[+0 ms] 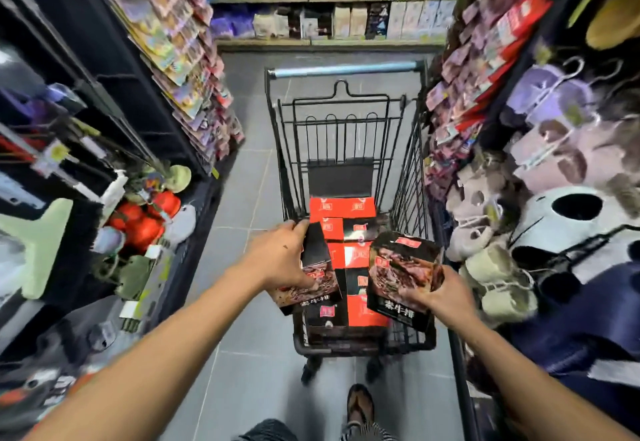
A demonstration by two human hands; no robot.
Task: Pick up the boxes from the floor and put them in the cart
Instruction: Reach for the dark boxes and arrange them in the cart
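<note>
- Left hand [282,257] grips a black box [313,274] over the cart [408,177]
- right hand [441,293] clutches another box [401,274] at the cart's right rim
- more red-black boxes [346,232] already sit inside

The black wire cart [410,177] stands on the grey tiled floor [249,198], red-and-black boxes [343,206] stacked in its basket.

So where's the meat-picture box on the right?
In the head view, the box is right of centre, gripped by the right hand over the near right corner of the cart, beside red boxes stacked inside.
</note>
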